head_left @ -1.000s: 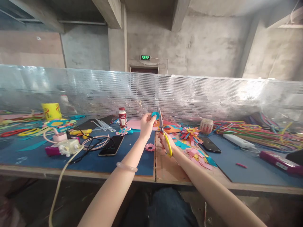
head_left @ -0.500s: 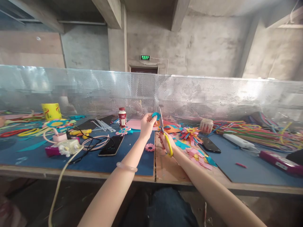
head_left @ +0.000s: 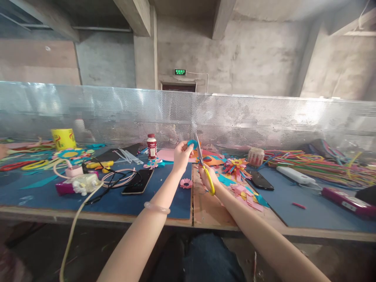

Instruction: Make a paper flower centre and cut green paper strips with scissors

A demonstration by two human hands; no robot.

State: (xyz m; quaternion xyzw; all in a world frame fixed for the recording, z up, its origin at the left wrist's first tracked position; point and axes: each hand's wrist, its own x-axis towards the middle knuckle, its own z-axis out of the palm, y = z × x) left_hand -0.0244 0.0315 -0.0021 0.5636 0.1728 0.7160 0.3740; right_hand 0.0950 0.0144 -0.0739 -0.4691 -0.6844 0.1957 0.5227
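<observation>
Head camera: on the wearer's head, behind and above the fingers of the bare left hand point(head_left: 180, 156) and bare right hand point(head_left: 209, 175), facing forward and down
Bare forearms point(head_left: 136, 237): nearest the lens, below the fingers
Silvery perforated metal screen point(head_left: 117, 113): faced almost squarely, beyond the fingers
Long blue-topped table point(head_left: 180, 203): caught wide, to both sides of the fingers

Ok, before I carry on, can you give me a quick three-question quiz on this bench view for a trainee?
1. Fill in: the right hand holds the yellow-handled ____.
2. True or false: the small piece held in the left hand is red.
3. The small pink flower just right of the left forearm lies on: A a phone; B a blue board; C the yellow cylinder.

Key: 1. scissors; 2. false, it is blue; 3. B.
</observation>
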